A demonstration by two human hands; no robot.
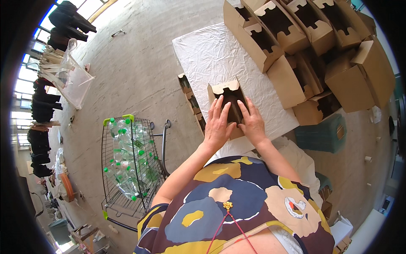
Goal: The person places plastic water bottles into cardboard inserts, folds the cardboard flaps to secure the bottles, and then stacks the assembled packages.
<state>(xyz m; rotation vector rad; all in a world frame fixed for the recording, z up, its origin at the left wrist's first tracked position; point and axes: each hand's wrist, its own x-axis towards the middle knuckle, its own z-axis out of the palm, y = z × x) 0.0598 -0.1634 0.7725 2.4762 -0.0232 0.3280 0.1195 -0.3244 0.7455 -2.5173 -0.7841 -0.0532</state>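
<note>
A brown cardboard box [226,88] with a notched flap stands near the front edge of a table with a crinkled white cover [215,55]. My left hand [216,127] rests on it, its stretched fingers reaching over the dark opening. From the other side my right hand [253,127] touches the box, fingers extended along its right wall. Both thumbs meet close together at the near end. Neither hand grips around the box; each is open. My hands and the shadow inside hide part of the interior.
Several similar open cardboard boxes [292,34] are stacked at the right of the table. More boxes [192,101] sit low by its left edge. A wire cart [111,169] of green-capped clear bottles [124,156] stands at left. A green bin [323,137] is under the boxes.
</note>
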